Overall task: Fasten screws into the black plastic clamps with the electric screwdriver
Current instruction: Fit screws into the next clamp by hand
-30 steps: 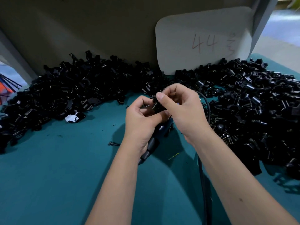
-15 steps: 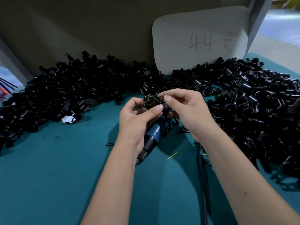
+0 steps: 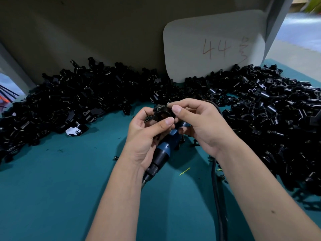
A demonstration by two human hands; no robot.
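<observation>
A black plastic clamp (image 3: 163, 113) is held up over the middle of the teal table (image 3: 52, 188). My left hand (image 3: 144, 136) grips it from below with thumb and fingers. My right hand (image 3: 199, 126) pinches its top with thumb and forefinger. Under both hands the blue and black electric screwdriver (image 3: 165, 148) slants down to the left, its upper end tucked among my right hand's lower fingers. Its bit end is hidden behind my left wrist. A loose screw (image 3: 115, 158) lies on the table left of my left wrist.
Large heaps of black clamps lie along the back at the left (image 3: 78, 101) and at the right (image 3: 269, 119). The screwdriver's black cable (image 3: 216, 188) runs down beside my right forearm. A white card (image 3: 213, 46) marked 44 leans on the back wall.
Both hands have come slightly lower and leftward with the clamp. My thumbs have shifted on it, and more of the blue screwdriver body shows beneath them.
</observation>
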